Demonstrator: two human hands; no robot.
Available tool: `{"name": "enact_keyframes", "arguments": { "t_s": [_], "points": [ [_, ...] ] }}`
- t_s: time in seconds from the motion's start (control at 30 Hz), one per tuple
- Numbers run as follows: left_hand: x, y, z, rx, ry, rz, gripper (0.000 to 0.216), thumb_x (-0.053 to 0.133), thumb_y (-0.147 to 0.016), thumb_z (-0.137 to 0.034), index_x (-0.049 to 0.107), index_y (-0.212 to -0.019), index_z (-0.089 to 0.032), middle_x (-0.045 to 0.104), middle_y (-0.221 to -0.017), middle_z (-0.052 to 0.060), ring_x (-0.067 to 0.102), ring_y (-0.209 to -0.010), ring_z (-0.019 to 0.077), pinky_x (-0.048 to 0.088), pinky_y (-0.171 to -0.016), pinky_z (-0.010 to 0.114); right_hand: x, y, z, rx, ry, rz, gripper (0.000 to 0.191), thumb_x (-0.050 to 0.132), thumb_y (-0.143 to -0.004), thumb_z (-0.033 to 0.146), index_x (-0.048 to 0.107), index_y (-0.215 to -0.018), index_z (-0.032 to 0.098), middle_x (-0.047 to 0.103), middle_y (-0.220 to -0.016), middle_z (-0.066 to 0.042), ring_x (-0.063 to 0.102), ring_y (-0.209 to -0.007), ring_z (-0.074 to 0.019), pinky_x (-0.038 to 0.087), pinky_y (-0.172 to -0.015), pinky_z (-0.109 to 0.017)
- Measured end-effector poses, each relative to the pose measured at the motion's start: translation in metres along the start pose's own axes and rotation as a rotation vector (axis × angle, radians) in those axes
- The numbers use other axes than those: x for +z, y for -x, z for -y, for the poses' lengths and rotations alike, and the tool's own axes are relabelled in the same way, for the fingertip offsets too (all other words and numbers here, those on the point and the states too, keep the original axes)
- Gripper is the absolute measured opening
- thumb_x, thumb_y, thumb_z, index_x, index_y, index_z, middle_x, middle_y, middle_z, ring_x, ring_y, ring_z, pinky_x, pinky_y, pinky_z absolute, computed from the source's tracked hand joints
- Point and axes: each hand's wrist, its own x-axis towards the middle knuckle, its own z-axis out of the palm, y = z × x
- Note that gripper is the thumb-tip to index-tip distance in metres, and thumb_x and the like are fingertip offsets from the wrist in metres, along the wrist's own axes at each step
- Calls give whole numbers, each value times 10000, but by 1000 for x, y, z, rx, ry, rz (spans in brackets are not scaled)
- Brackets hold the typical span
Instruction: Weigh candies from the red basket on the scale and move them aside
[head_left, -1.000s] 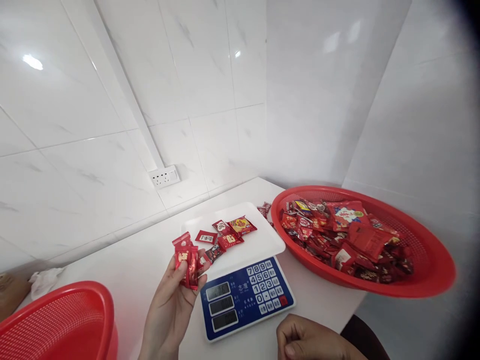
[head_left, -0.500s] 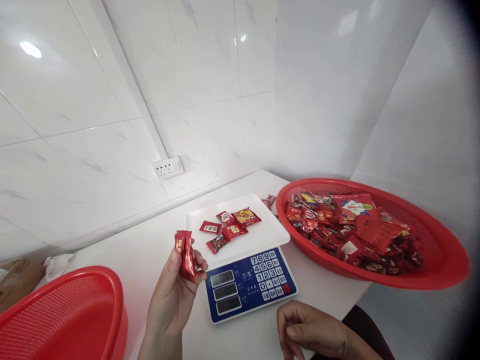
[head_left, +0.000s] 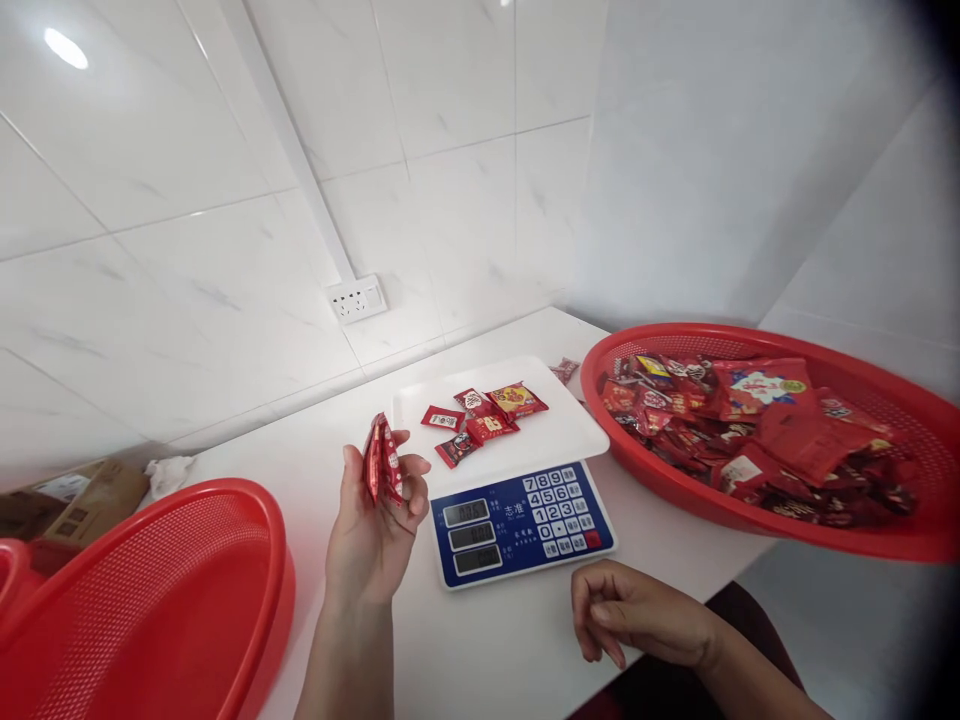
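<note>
My left hand is raised over the white table, fingers closed on a few red candy packets held upright. My right hand rests loosely curled at the table's front edge, holding nothing I can see. Between them sits a blue-faced scale with a keypad and three displays. Its white pan carries several red packets. A big red basket on the right is heaped with red packets.
An empty red basket stands at the lower left, with cardboard boxes and a white cloth behind it. A wall socket is on the tiled wall. One loose packet lies between the scale and the full basket.
My left hand has gathered its packets from a loose fan into a tight upright stack. The view has shifted, so everything sits higher and further right. My right hand has stayed curled at the edge.
</note>
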Motion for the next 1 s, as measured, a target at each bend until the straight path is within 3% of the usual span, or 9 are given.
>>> {"name": "enact_keyframes", "arguments": {
  "t_s": [0.17,0.33,0.47,0.53,0.67,0.83,0.93,1.0],
  "points": [
    [3,0,-5,-43,37,-117,323,395,-910,-383,649,-956,-189,718,-828,63,628,-515,93,507,-445,158,5,3,3,-8,107,-37,352,708,-681,445,610,-803,129,623,-563,-7,621,-609,-143,431,-649,-291],
    [1,3,-13,-54,52,-202,200,459,-874,-181,647,-938,-161,726,-923,72,701,-707,155,575,-561,191,34,1,56,6,531,-23,427,646,-706,509,615,-924,144,661,-744,-53,620,-703,-156,444,-672,-301],
    [-4,8,-17,-72,46,-219,117,564,-785,-182,660,-788,-116,718,-715,73,700,-699,197,583,-522,221,54,-28,106,-197,1149,-425,244,527,-821,348,630,-986,199,639,-990,-74,582,-895,-188,451,-804,-347],
    [-5,12,-19,-51,42,-165,115,625,-738,-216,665,-757,-110,700,-666,69,694,-697,207,579,-494,225,56,-50,122,-347,1466,-595,273,492,-832,239,614,-1075,210,567,-1159,-96,512,-1068,-229,409,-903,-393],
    [-7,18,-22,-2,25,-53,206,703,-682,-269,676,-818,-117,692,-726,56,675,-675,180,579,-493,220,54,-93,135,-345,1869,-662,282,555,-777,167,639,-1045,182,521,-1170,-122,466,-1098,-263,410,-904,-406],
    [-9,20,-24,27,22,-50,257,734,-659,-297,674,-848,-133,680,-742,42,658,-680,148,560,-505,181,53,-115,135,-301,2034,-654,181,523,-811,168,678,-903,151,576,-1021,-113,508,-977,-244,427,-837,-372],
    [-7,21,-24,41,18,-69,258,730,-665,-311,669,-844,-137,679,-742,39,656,-675,142,555,-506,174,51,-113,133,-387,1999,-678,248,430,-874,172,677,-883,155,591,-973,-101,516,-956,-224,429,-803,-345],
    [-4,22,-22,47,8,-94,248,719,-680,-313,662,-846,-138,684,-752,38,661,-669,139,556,-508,174,52,-107,134,-496,1856,-741,263,404,-899,218,662,-906,168,593,-981,-88,520,-955,-209,432,-792,-330]
  ]
}}
